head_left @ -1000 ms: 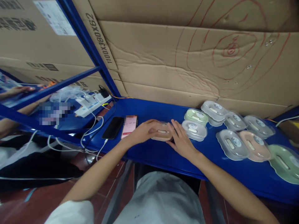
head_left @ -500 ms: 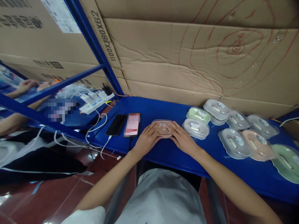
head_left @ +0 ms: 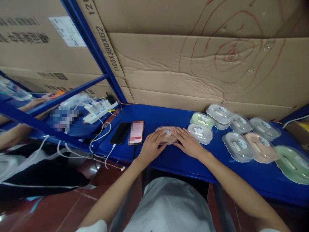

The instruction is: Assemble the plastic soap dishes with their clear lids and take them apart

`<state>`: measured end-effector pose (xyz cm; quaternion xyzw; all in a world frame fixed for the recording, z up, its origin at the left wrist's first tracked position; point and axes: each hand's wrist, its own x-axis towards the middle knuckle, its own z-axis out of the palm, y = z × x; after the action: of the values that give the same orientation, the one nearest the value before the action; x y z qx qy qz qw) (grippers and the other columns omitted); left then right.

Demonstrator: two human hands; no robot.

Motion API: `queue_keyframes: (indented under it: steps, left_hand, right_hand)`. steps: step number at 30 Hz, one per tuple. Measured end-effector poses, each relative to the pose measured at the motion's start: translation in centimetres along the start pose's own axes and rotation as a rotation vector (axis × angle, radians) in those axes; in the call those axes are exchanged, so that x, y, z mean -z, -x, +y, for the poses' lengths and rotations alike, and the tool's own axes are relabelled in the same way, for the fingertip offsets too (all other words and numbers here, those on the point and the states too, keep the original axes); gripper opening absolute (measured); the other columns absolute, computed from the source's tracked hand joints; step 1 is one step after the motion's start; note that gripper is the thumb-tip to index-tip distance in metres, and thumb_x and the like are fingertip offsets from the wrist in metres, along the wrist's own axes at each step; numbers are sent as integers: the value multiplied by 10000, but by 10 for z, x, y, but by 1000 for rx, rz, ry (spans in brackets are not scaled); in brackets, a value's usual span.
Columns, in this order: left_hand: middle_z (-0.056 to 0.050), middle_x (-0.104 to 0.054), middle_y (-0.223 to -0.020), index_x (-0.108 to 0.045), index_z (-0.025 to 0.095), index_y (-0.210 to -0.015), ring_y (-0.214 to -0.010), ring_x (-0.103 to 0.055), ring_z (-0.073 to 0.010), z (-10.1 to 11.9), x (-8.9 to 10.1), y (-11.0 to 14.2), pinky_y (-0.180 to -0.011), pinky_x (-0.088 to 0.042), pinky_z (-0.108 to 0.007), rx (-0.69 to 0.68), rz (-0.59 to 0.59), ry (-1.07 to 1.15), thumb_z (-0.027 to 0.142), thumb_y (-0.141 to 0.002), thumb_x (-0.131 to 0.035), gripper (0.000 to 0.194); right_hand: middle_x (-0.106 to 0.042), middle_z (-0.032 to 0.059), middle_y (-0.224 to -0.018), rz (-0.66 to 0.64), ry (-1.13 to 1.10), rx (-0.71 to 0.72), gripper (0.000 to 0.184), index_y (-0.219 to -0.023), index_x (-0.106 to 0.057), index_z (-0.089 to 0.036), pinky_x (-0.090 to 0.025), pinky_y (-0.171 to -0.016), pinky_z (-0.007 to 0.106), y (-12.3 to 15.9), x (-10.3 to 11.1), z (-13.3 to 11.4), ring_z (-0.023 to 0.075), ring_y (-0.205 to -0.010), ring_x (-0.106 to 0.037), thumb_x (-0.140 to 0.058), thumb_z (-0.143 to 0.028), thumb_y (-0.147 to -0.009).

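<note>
Compared with a second ago, the left hand (head_left: 151, 146) is lying closer to the wearer, its fingers now pointing toward 1 o'clock rather than reaching across from 9; the right hand (head_left: 189, 141) is lying flatter, and a pale round sticker (head_left: 167, 131) is now showing between the two. Both hands are clamping on a peach-coloured, rounded oblong box under shiny clear plastic (head_left: 168, 138), the left on its 9 o'clock end and the right on its 3 o'clock end, fingers over the top and thumbs near the 6 o'clock edge. The box is lying flat on the blue, smooth worktop (head_left: 154, 113), directly at 12 o'clock from the wearer; its long axis is running from 9 to 3 o'clock and its sticker side is facing up.

Just past the right hand, at 3 o'clock, a pale grey, rounded oblong box (head_left: 201, 137) is sitting, with a light green, rounded oblong box (head_left: 199, 118) touching or nearly touching its far side. Farther toward 4 o'clock, a second peach box (head_left: 265, 153) is pointing its long axis from about 10 to 4. At 9 o'clock from the held box, a lit, rectangular phone (head_left: 137, 132) is lying just beside a dark-screened black phone (head_left: 120, 133), whose long axis is tilting toward 1.
</note>
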<state>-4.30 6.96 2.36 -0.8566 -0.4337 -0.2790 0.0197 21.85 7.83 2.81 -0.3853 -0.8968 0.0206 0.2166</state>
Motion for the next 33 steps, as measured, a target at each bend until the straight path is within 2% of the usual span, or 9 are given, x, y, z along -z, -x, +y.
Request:
queue_keyframes:
  steps: [3, 6, 9, 12, 18, 22, 25, 29, 33]
  left_hand:
    - [-137, -685, -1367, -663, 225, -1277, -1288, -638, -342, -8, 13, -19, -1097, -504, -544, -33, -77, 6, 364, -982, -724, 331]
    - [-136, -646, -1330, -649, 218, -1195, -1257, -629, -349, -20, 16, -45, -1084, -501, -553, -68, -158, 23, 385, -923, -764, 339]
    - [-158, -596, -1368, -600, 201, -1201, -1267, -624, -352, -24, 6, -67, -1037, -542, -525, -59, -204, 41, 336, -899, -736, 358]
    - [-210, -571, -1411, -548, 173, -1261, -1320, -598, -403, -15, -9, -79, -1059, -528, -584, -7, -196, 41, 273, -881, -700, 420]
    - [-257, -589, -1451, -530, 156, -1318, -1479, -505, -449, 11, -28, -71, -1135, -493, -622, 58, -67, 11, 269, -940, -645, 411]
    - [-233, -618, -1446, -542, 165, -1344, -1502, -498, -427, 7, -34, -67, -1163, -493, -631, 71, -11, 61, 263, -961, -658, 412]
    - [-215, -645, -1409, -538, 196, -1371, -1485, -522, -413, -2, -37, -68, -1134, -530, -648, 70, 27, 76, 230, -939, -683, 458]
    - [-184, -700, -1331, -559, 220, -1354, -1439, -577, -399, -12, -34, -69, -1112, -566, -638, 54, -11, 72, 208, -904, -701, 472]
    - [-152, -728, -1313, -602, 238, -1312, -1380, -634, -381, -20, -22, -79, -1086, -605, -586, 3, -130, 81, 246, -902, -703, 423]
  right_hand:
    - [-540, 116, -1632, 44, 60, -97, 568, -1638, -449, -240, -361, -1298, 571, 5, 31, 15, 294, -1550, -469, -464, -458, -1114]
    - [-588, 138, -1584, 139, 140, -283, 555, -1566, -544, -205, -404, -1252, 571, 15, 57, 40, 322, -1506, -513, -395, -506, -1125]
    - [-593, 192, -1563, 139, 234, -480, 586, -1540, -563, -145, -442, -1195, 600, 23, 65, 61, 375, -1477, -529, -371, -510, -1123]
    - [-549, 212, -1600, 71, 264, -577, 595, -1529, -571, -124, -441, -1182, 633, 26, 60, 69, 399, -1498, -498, -377, -508, -1119]
    - [-533, 117, -1637, 72, 151, -528, 499, -1545, -563, -245, -424, -1214, 592, 22, 54, 61, 338, -1529, -474, -420, -460, -1118]
    - [-516, 54, -1655, 70, 26, -490, 477, -1566, -516, -331, -427, -1225, 586, 20, 53, 62, 321, -1559, -445, -485, -390, -1094]
    - [-485, 28, -1674, 32, -15, -495, 563, -1620, -431, -387, -472, -1181, 622, 21, 46, 64, 338, -1562, -442, -516, -361, -1064]
    - [-513, 41, -1646, 38, 26, -460, 673, -1670, -350, -410, -565, -1039, 644, 27, 36, 63, 372, -1483, -537, -534, -349, -1026]
    - [-589, 53, -1576, 58, 63, -444, 710, -1685, -339, -387, -603, -925, 618, 28, 43, 58, 379, -1365, -641, -557, -379, -1009]
